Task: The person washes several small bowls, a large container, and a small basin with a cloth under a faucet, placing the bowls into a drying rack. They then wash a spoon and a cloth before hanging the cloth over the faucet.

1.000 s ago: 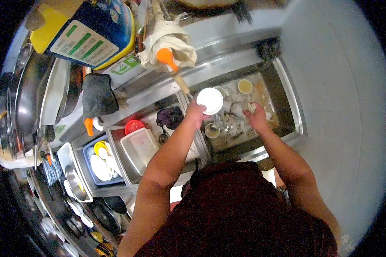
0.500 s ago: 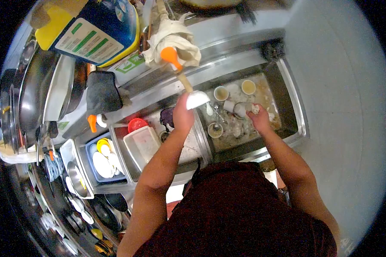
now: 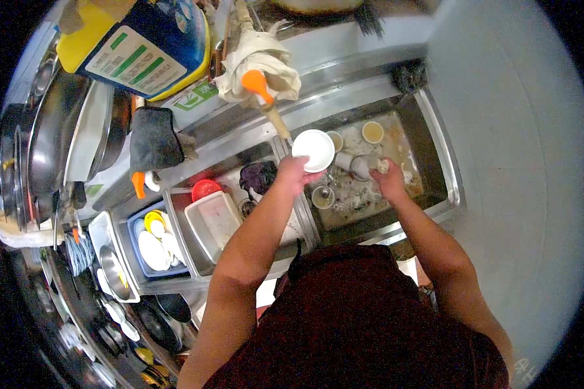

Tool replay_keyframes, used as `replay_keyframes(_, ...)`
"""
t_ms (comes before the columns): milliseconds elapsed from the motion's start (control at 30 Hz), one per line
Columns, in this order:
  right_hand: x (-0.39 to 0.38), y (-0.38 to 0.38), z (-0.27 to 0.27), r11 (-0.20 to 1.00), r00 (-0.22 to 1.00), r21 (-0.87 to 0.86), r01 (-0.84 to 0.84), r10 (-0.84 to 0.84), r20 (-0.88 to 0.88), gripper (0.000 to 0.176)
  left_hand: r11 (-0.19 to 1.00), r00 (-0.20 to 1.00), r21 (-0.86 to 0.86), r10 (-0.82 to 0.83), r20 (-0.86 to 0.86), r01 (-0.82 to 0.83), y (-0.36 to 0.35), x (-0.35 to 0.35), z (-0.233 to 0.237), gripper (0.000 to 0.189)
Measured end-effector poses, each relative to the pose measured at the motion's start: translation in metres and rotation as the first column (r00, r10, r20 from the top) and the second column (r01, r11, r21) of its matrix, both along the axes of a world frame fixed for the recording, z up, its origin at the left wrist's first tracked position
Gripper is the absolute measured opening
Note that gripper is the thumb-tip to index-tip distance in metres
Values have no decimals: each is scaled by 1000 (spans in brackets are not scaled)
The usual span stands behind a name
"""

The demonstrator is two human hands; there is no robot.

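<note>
Stainless-steel sink (image 3: 453,170) occupies the centre right of the frame and holds murky water, 1 tan cup (image 3: 372,131) and other crockery. Left hand (image 3: 294,174) grips a white bowl (image 3: 313,150) by its rim at frame centre, above the sink's left edge, open side toward the camera. Right hand (image 3: 390,181) is inside the sink, fingers closed on a small whitish item (image 3: 383,166) that cannot be identified.

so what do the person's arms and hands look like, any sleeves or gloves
Both arms are bare from near the shoulder down, below a dark maroon top. The left hand and right hand wear no gloves, and no watch, ring or band shows.
</note>
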State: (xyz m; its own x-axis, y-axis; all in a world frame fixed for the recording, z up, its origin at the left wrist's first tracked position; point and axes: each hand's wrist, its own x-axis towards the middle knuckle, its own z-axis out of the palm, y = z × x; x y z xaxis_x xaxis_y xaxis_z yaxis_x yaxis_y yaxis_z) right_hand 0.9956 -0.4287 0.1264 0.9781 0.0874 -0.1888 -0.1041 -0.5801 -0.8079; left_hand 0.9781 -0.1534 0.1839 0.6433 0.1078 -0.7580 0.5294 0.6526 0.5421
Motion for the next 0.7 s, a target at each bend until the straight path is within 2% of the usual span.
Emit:
replay_keyframes(33,1,0,3,1000,1000,0,-2,2,2,33,999,999,50,-1,-32,2,-6,3,5,45)
replay_keyframes(67,1,-1,6,1000,999,4,11,-11,-33,33,992,999,126,19,32,-23,-11,3,11,41)
replay_keyframes(100,2,-1,9,1000,997,7,25,-24,-66,34,992,999,124,20,35,-24,-12,4,17,41)
replay_keyframes(133,2,-4,4,1000,998,4,24,-23,-64,34,945,992,302,-127,-17,126,-14,6,24,42)
replay_keyframes(167,2,-8,-6,999,999,-34,7,-8,-42,38,846,962,460,-257,-94,271,-15,6,27,43)
replay_keyframes(200,2,-11,-15,997,1000,-72,-12,11,-21,43,849,964,458,-251,-91,264,-15,2,19,43)
replay_keyframes(233,1,-10,-12,997,1000,-74,-21,19,-20,43,456,890,842,-452,-62,290,-14,-5,12,45)
replay_keyframes(267,0,-8,-9,995,999,-90,-46,44,-18,43,-55,777,988,-612,-146,142,-13,-10,6,46)
replay_keyframes(300,-1,-6,-6,992,997,-107,-72,71,-15,44,-51,785,989,-603,-142,139,-13,-14,-1,46)
replay_keyframes(367,-4,-1,-7,990,996,-109,-87,87,-6,40,-90,740,972,-634,-223,216,-15,-19,16,50)
replay_keyframes(433,-10,5,-1,987,993,-109,-119,120,3,37,-72,742,982,-646,-178,173,-7,-31,20,50)
replay_keyframes(500,-18,14,14,992,992,-98,-74,64,-106,39,-240,695,970,-692,-197,36,6,-49,3,52)
replay_keyframes(567,-22,31,36,959,991,-258,-119,97,-96,41,-355,690,927,-702,-177,-124,31,-75,0,51)
replay_keyframes(633,-19,16,-14,979,981,76,-191,192,-9,37,-261,776,953,-629,-47,-155,63,-101,13,49)
replay_keyframes(667,-22,24,-5,991,972,88,-102,118,-202,33,-201,840,968,-542,19,-151,83,-116,3,49)
replay_keyframes(700,-27,32,-6,982,978,-15,-188,186,-99,33,3,919,1000,-394,1,1,105,-134,14,50)
